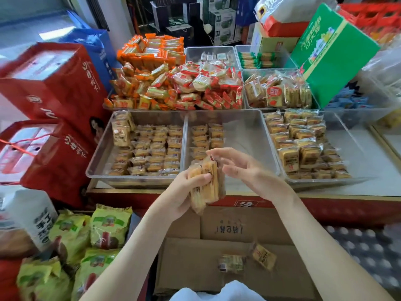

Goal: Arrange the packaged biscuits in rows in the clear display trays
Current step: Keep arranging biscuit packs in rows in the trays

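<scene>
Biscuits (209, 183) (stacked) in left hand (181, 193).

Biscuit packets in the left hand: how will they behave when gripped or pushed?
Probably slippery: the biscuit packets are glossy film, fanned unevenly in the left hand. Likely light, since one hand holds several. Contents probably brittle under thin wrap; squeeze gently.

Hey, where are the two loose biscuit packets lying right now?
The loose packets lie on the brown cardboard carton, bottom centre of the head view, right of the green snack bags.
</scene>
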{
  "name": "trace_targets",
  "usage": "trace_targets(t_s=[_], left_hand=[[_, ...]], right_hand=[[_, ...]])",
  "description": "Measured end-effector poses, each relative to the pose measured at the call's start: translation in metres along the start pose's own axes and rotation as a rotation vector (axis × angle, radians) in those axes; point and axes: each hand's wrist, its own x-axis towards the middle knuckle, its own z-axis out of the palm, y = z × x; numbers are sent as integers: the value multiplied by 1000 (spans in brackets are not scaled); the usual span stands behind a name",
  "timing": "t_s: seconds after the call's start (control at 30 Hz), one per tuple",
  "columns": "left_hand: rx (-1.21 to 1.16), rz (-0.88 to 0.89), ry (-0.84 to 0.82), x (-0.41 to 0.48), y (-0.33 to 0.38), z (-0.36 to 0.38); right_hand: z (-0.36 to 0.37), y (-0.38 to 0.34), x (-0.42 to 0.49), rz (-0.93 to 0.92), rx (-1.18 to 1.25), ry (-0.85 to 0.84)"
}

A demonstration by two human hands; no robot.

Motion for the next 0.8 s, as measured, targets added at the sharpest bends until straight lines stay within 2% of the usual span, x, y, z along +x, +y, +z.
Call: trace_targets(t_s=[0.13,0.23,0.3,0.43,0.53,0.6,0.67,0.73,0.8], left_hand=[[-182,-35,-146,-6,-4,-17],[-280,-63,-199,-10,-7,-25],[-338,-46,-307,-10,-9,-28],[-426,-19,-424,-7,-13,-32],[-488,-23,-406,-2,-14,-30],[-396,-13,-243,2,-14,-27],[-493,19,-65,7,-14,-26],[-567,83,36,14,-11,-21],[-606,116,67,19,-7,-14]], right_hand=[[11,-1,16,-46,-68,154],[16,-1,23,-34,4,133],[17,-1,26,-27,91,76],[16,-7,30,-7,54,51],[18,-4,33,6,31,193],[16,3,34,3,-31,337],[12,7,31,48,-27,458],[17,10,26,147,80,450],[29,11,23,191,182,352]])
